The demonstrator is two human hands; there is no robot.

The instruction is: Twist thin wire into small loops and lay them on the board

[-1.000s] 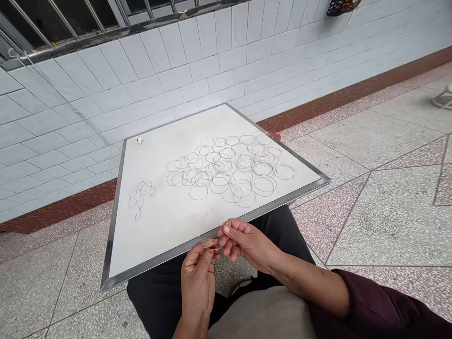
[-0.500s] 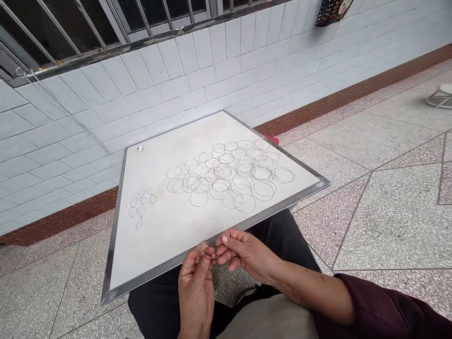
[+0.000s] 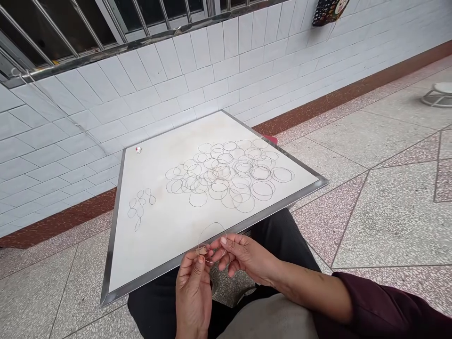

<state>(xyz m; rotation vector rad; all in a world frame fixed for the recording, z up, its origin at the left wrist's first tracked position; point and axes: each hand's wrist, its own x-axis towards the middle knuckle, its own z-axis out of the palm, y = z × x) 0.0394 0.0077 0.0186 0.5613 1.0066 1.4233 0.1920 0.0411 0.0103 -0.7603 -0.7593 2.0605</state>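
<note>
A thin wire ring (image 3: 213,223) is held between both hands at the table's near edge. My left hand (image 3: 194,285) pinches its left side, and a finger with a tan wrapping shows there. My right hand (image 3: 247,252) grips the ring's right side between thumb and forefinger, its other fingers curled loosely. Something small and reddish shows between the fingertips, too small to make out. Many overlapping wire rings (image 3: 219,189) lie on the white table (image 3: 158,254) beyond my hands. Several small twisted loops (image 3: 140,201) lie at the table's left.
A small white and red object (image 3: 138,150) sits at the table's far left corner. Behind the table is a white tiled wall (image 3: 155,96) with a barred window. A white stool (image 3: 438,95) stands on the floor at the far right.
The ring and my left hand have moved slightly down. My left fingers have turned, showing more of the tan wrapping. The view has shifted slightly.
</note>
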